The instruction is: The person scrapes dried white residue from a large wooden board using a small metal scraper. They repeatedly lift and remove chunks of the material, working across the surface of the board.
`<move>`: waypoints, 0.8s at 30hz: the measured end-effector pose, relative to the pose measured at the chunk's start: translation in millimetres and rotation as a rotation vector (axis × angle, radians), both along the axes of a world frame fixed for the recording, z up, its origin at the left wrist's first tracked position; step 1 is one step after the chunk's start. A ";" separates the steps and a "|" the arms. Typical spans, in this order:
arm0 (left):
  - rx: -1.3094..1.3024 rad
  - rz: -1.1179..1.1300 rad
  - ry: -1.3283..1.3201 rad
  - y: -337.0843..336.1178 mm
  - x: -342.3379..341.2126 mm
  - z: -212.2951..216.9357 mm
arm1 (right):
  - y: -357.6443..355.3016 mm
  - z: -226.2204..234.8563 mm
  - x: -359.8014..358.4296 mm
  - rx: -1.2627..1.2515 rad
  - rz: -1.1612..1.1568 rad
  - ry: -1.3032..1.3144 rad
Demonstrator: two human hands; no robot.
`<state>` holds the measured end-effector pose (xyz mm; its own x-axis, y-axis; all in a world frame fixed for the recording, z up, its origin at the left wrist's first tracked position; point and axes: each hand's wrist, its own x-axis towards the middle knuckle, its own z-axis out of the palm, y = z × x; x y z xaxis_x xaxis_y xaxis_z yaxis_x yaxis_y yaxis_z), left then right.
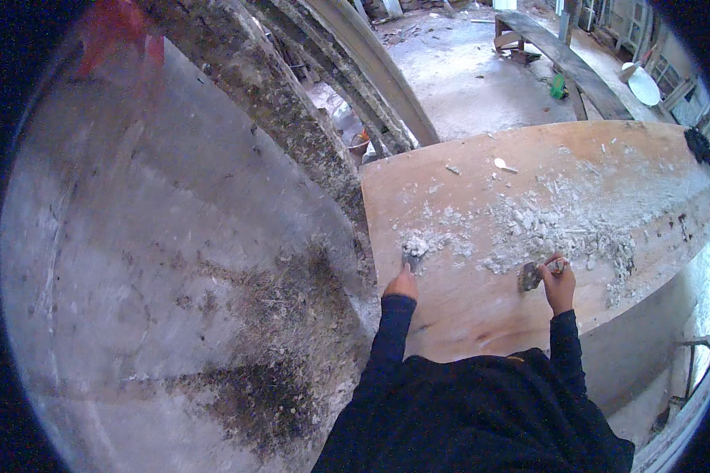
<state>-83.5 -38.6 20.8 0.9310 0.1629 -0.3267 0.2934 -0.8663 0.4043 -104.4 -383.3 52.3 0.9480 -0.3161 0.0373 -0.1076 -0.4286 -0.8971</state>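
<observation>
1 head-worn fisheye, facing down, near board.

A person's left hand grips a scraper heaped with white crumbs, while the right hand holds a dark brush-like tool beside white flakes scattered over a wooden table.
</observation>
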 end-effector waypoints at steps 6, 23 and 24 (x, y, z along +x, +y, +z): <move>-0.038 0.001 -0.110 14.5 39.0 -14.1 | 6.4 -6.1 3.0 -0.144 -0.022 -0.060; -0.022 -0.029 0.024 -12.4 -45.5 -4.4 | 13.3 8.9 8.1 -0.149 0.001 -0.068; -0.038 -0.016 0.008 -16.2 -48.0 -3.1 | 11.4 4.5 9.6 -0.157 0.000 -0.110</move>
<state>-131.5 -54.8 17.8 0.9307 0.1349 -0.3400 0.2827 -0.8552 0.4345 -94.8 -371.9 56.7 0.9354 -0.2985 0.1896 -0.0127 -0.5641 -0.8256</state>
